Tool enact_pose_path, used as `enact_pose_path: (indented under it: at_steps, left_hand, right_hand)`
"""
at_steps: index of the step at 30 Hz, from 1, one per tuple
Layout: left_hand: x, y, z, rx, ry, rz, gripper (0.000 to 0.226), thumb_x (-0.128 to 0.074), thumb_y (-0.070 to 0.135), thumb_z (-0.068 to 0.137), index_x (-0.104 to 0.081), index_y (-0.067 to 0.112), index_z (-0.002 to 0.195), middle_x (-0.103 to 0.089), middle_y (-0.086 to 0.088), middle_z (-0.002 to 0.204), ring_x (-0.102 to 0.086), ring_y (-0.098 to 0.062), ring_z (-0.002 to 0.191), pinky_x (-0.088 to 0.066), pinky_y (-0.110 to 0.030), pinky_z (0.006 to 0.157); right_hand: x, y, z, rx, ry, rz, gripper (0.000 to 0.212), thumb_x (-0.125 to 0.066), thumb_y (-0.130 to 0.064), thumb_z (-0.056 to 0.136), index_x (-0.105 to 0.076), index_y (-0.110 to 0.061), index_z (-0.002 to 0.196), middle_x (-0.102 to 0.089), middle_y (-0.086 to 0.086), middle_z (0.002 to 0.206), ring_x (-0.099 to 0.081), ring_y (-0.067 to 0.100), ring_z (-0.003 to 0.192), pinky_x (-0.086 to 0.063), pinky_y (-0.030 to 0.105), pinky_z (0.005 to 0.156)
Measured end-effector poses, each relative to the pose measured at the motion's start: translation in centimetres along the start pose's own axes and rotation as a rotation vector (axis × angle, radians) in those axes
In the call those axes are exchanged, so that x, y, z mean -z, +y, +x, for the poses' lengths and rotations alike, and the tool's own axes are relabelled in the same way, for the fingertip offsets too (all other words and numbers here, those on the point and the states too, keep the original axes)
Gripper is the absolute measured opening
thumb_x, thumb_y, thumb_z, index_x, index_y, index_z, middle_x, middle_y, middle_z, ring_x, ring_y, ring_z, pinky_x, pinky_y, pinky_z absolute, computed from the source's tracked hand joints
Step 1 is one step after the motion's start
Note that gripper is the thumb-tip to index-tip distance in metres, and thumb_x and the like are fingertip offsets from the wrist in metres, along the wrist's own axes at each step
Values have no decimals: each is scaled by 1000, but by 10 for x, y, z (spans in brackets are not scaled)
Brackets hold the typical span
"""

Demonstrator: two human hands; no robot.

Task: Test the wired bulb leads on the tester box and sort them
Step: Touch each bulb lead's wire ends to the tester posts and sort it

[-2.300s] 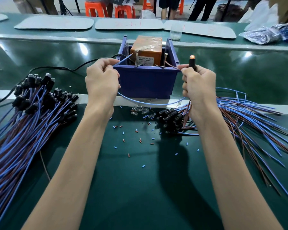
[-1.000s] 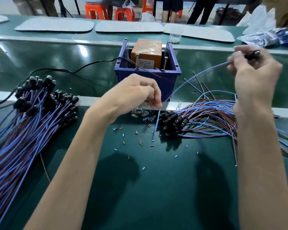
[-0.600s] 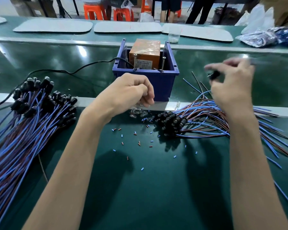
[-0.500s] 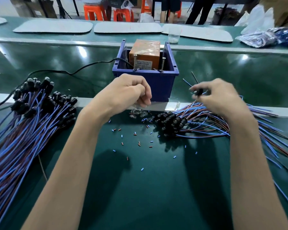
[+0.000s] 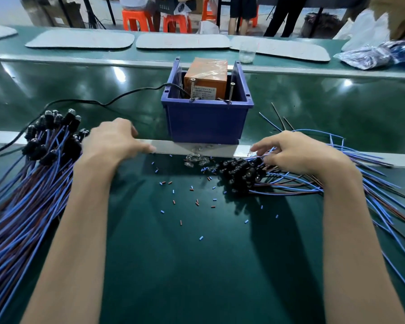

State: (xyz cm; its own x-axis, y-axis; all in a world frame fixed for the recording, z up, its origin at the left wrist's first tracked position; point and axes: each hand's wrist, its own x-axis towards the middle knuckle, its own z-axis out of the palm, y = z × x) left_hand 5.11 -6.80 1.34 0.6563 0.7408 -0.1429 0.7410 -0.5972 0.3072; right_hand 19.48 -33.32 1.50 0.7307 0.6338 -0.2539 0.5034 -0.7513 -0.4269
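Observation:
The tester box, a blue bin (image 5: 206, 120), holds an orange unit (image 5: 206, 76) and two upright screws (image 5: 192, 90). A big bundle of blue and brown wired leads with black sockets (image 5: 45, 141) lies at the left. A second pile, its sockets (image 5: 241, 171) pointing left, lies at the right. My left hand (image 5: 112, 143), blurred, hovers beside the left bundle with fingers loosely extended and nothing visible in it. My right hand (image 5: 297, 153) rests on the right pile's wires just behind the sockets, fingers spread and relaxed. No lead touches the screws.
Small clear bulbs (image 5: 197, 159) and several cut bits of insulation (image 5: 185, 202) are scattered between my hands. A black cable (image 5: 103, 102) runs left from the bin. A metal strip (image 5: 164, 147) crosses the belt. A plastic cup (image 5: 247, 53) and bagged parts (image 5: 369, 57) sit behind.
My right hand came down from up high, where it held a lead by its socket, onto the right pile. My left hand moved left from the box front and uncurled.

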Motion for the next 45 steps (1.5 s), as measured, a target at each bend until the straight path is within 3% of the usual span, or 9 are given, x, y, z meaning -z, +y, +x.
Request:
enact_pose_path:
  at_steps: [2, 4, 8, 13, 23, 35, 40, 45]
  left_hand:
    - [1, -7, 2, 102, 107, 40, 61, -82, 43, 68, -61, 17, 119, -60, -16, 125, -54, -36, 117, -44, -40, 93]
    - [-4, -13, 4, 161, 101, 56, 65, -83, 39, 68, -59, 14, 123, -57, -19, 127, -52, -37, 120, -43, -40, 92]
    - [-23, -14, 8, 178, 64, 81, 50, -75, 31, 78, -59, 16, 123, -56, -17, 127, -53, -36, 119, -42, -38, 93]
    - [-24, -18, 18, 218, 179, 111, 45, -66, 20, 81, -57, 10, 123, -51, -19, 128, -51, -40, 119, -43, -42, 92]
    - [-28, -29, 22, 264, 167, 95, 43, -67, 20, 83, -54, 6, 121, -55, -21, 127, -52, -41, 119, -43, -42, 93]
    - [-19, -40, 21, 257, 72, 30, 42, -79, 31, 75, -66, 20, 113, -60, -16, 122, -54, -37, 116, -43, -38, 93]
    - [-12, -37, 19, 241, 180, 2, 38, -72, 29, 80, -66, 20, 116, -59, -19, 124, -53, -39, 117, -44, -41, 94]
    - [5, -36, 17, 196, 349, -68, 21, -72, 29, 83, -65, 22, 102, -59, -22, 121, -54, -43, 114, -44, -46, 93]
  right_hand:
    - [1, 1, 1, 11, 15, 9, 28, -55, -20, 93, -65, -32, 117, -65, -16, 98, -60, 13, 100, -44, 30, 93]
    - [1, 2, 2, 20, 32, 34, 25, -56, -28, 93, -65, -32, 116, -65, -18, 94, -60, 12, 99, -45, 33, 95]
    - [0, 1, 1, 32, 42, 56, 23, -57, -34, 93, -64, -32, 115, -65, -18, 93, -61, 12, 98, -46, 35, 97]
    - [2, 0, -1, 32, 53, 83, 21, -56, -37, 93, -65, -34, 112, -69, -10, 103, -62, 14, 101, -44, 37, 100]
    - [1, -5, -2, 27, 34, 74, 23, -55, -38, 94, -64, -33, 114, -68, -9, 104, -61, 14, 102, -44, 36, 99]
    - [2, -6, -5, 34, 54, 93, 22, -55, -37, 94, -64, -33, 113, -69, -9, 101, -61, 14, 101, -44, 33, 97]
    - [3, -9, -5, 59, 79, 99, 22, -55, -37, 94, -65, -31, 113, -69, -10, 95, -61, 14, 98, -45, 31, 93]
    - [3, -11, -5, 93, 122, 121, 21, -55, -37, 94, -66, -31, 111, -66, -15, 91, -62, 12, 94, -45, 28, 85]
